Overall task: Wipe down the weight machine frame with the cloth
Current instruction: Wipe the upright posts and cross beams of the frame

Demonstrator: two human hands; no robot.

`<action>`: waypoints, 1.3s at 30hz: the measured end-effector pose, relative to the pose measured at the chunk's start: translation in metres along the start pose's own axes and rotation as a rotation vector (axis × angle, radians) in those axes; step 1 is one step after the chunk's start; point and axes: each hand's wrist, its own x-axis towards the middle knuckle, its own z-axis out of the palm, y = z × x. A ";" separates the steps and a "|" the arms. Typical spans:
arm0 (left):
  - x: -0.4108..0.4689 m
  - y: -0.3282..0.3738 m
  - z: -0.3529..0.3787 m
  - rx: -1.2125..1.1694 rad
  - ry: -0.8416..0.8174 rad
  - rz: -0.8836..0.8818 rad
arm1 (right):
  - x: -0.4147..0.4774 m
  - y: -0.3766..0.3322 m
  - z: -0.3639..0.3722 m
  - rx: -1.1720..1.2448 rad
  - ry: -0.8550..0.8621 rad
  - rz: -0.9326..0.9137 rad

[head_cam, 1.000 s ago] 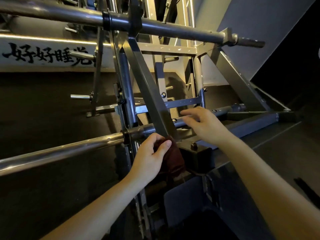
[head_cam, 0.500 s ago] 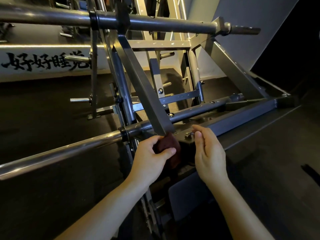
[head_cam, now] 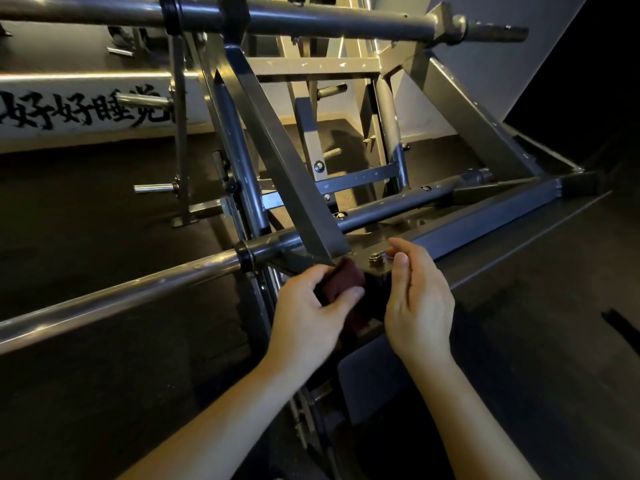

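The left hand (head_cam: 311, 306) holds the cloth (head_cam: 346, 282), fingers clamped on it, at the foot of a diagonal brace (head_cam: 287, 168) of the frame (head_cam: 485, 216). The brace's long axis climbs up-left from there. The right hand (head_cam: 419, 306) hovers just beside, fingers loosely curled, empty, so the left is nearer.

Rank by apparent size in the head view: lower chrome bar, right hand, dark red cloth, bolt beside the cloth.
1. lower chrome bar
2. right hand, though it is nearer the camera
3. dark red cloth, partly covered by the left hand
4. bolt, smallest
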 end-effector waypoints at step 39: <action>0.020 -0.016 -0.005 0.047 -0.066 -0.007 | 0.001 -0.008 0.004 -0.016 0.013 0.056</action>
